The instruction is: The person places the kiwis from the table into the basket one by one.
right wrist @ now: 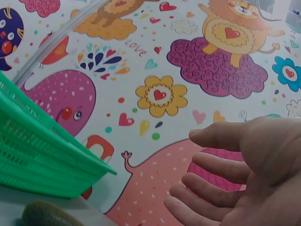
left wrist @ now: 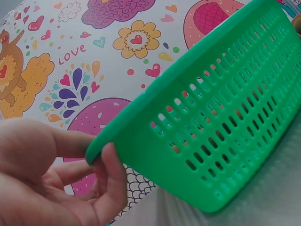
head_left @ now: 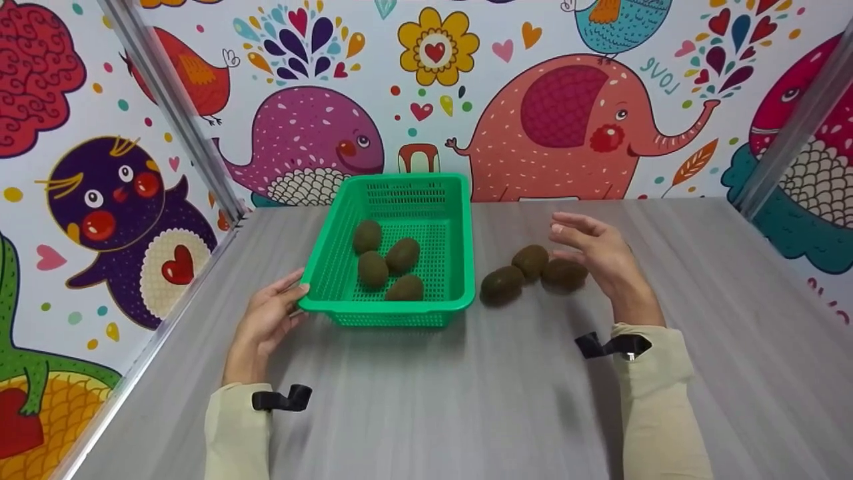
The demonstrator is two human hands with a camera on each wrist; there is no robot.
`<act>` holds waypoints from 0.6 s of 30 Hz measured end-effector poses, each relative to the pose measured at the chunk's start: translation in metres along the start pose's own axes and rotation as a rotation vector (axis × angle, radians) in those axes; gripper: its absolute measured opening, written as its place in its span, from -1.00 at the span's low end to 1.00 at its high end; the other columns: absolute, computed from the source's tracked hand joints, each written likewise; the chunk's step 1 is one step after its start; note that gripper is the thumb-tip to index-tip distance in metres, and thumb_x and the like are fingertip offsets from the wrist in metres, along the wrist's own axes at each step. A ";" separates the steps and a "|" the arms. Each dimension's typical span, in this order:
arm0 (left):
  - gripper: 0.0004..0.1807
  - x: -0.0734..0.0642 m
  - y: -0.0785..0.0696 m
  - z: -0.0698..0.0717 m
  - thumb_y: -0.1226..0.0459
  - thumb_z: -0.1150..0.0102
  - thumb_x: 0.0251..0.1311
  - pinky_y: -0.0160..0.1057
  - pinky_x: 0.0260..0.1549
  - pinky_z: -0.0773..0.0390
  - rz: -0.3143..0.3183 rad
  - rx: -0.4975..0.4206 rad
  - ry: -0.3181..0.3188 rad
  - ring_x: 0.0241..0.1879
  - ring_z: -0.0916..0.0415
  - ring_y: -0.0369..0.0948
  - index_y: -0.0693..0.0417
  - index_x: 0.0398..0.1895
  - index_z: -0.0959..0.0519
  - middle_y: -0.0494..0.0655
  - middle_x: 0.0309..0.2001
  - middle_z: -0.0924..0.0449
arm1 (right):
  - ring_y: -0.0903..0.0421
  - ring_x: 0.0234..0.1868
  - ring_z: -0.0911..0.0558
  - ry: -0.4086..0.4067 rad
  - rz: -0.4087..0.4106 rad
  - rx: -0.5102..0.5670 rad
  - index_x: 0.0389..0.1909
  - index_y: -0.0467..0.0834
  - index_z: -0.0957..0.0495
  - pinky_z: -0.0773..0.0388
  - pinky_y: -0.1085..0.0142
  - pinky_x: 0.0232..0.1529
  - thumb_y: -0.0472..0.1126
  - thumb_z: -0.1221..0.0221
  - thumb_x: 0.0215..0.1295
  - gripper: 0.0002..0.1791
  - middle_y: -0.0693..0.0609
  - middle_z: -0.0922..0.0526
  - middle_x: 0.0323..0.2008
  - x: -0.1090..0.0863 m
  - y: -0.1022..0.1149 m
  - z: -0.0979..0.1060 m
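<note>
Pinching the near left corner of the green basket (head_left: pixel 386 307), the left hand (head_left: pixel 266 319) has the rim between thumb and fingers. The right hand (head_left: pixel 602 257), well apart from it, is raised with fingers extended, holding nothing. Loose stock: 3 kiwis (head_left: pixel 502 286), grouped on the table (head_left: pixel 413 400) just right of the basket. Contained stock: 4 kiwis (head_left: pixel 373 269) on the basket's floor.

Handling, as judged: kiwis light, fairly firm, fuzzy enough to resist slipping, liable to roll and to bruise if squeezed. Recommended hold: thumb and fingers across the middle. Basket probably light, moderately stiff plastic; rim is the sound hold.

Clearances: the basket's right rim stands near the leftmost loose kiwi; its far rim is close to the back wall (head_left: pixel 433 113). Room for moving lies toward the near side and right.
</note>
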State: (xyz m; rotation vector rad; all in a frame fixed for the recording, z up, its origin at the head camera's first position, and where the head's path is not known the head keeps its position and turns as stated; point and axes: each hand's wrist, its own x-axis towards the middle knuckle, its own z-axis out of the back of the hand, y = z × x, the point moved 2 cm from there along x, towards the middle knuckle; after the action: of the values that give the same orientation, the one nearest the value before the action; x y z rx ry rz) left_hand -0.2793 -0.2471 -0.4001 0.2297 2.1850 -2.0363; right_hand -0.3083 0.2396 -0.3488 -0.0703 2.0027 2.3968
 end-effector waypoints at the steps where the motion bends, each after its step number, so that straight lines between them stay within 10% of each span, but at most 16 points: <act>1: -0.38 0.000 0.000 0.000 0.29 0.03 0.51 -0.39 -0.20 -0.59 0.003 0.000 -0.003 -0.23 -0.60 -0.39 0.13 0.57 -0.12 -0.35 -0.13 -0.63 | 0.14 0.23 -0.54 -0.007 -0.008 -0.004 0.41 -0.06 -0.39 -0.59 0.37 0.12 0.17 -0.21 0.36 -0.31 -0.09 -0.38 0.40 0.001 -0.003 0.002; 18: -0.38 0.000 0.001 0.000 0.29 0.02 0.50 -0.41 -0.22 -0.58 -0.001 0.004 -0.012 -0.22 -0.59 -0.41 0.13 0.57 -0.13 -0.36 -0.11 -0.61 | -0.01 0.35 -0.47 -0.217 -0.184 0.039 0.49 -0.08 -0.25 -0.56 0.32 0.18 0.07 -0.20 0.41 -0.28 -0.02 -0.45 0.27 0.017 -0.042 0.022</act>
State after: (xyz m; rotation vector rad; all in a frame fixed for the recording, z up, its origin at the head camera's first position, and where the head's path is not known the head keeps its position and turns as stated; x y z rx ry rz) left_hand -0.2788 -0.2466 -0.4009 0.2167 2.1747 -2.0368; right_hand -0.3242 0.2689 -0.3873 0.0066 1.8588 2.1515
